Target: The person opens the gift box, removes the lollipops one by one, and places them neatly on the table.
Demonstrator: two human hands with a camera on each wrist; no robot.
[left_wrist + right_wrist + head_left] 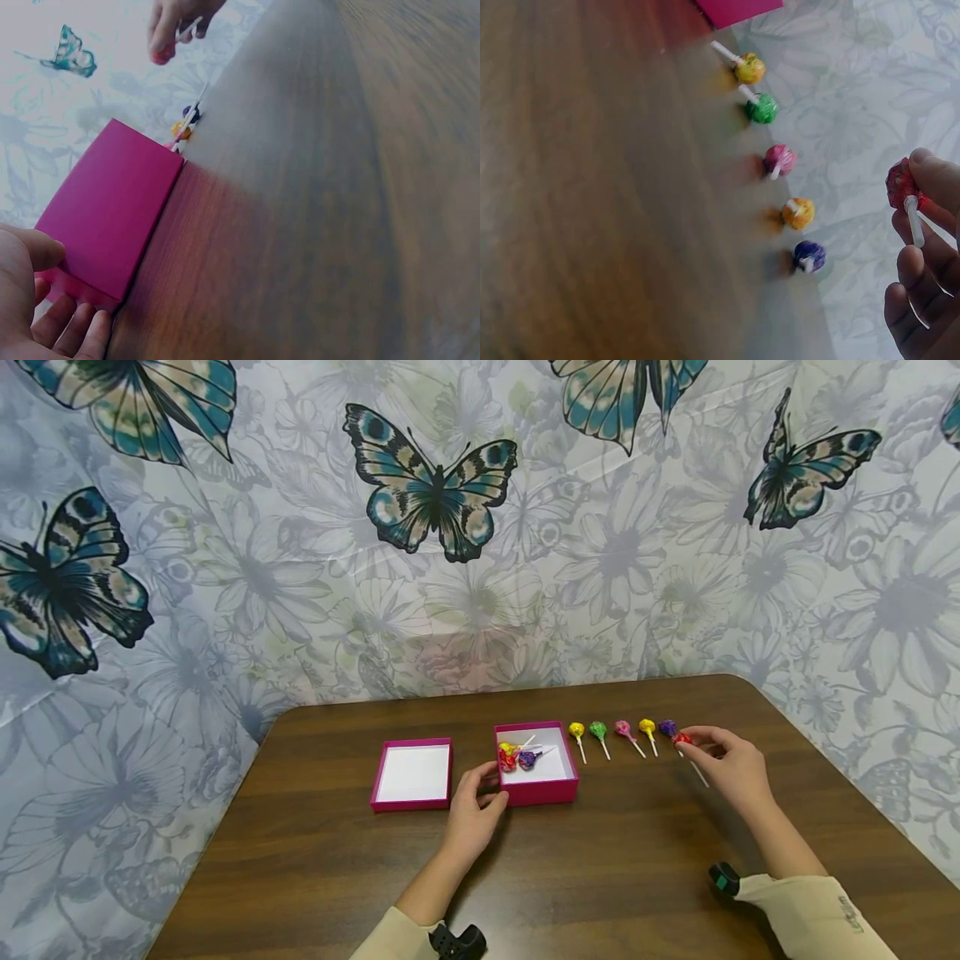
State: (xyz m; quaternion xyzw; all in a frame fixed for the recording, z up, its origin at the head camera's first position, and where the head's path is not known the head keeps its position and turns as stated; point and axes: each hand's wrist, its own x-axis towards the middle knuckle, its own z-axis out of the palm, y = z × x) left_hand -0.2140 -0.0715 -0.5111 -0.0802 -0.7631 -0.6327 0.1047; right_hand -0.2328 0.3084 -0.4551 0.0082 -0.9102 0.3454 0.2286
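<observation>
My right hand (733,770) pinches a red-wrapped lollipop (904,184) by its head between thumb and fingers, its white stick pointing down. It is held up near the right end of a row of lollipops. That row has a yellow one (576,730), a green one (597,729), a pink one (622,728), another yellow one (647,727) and a purple one (667,727). My left hand (474,814) holds the near left corner of an open magenta box (542,792), thumb against the front wall. Inside lie yellow, red (507,763) and purple (527,760) lollipops.
Left of the box lies its magenta lid (411,805), white inside facing up. Everything stands on a brown wooden table (600,868), toward its far edge. Behind the table hangs a floral cloth (480,610) with printed butterflies.
</observation>
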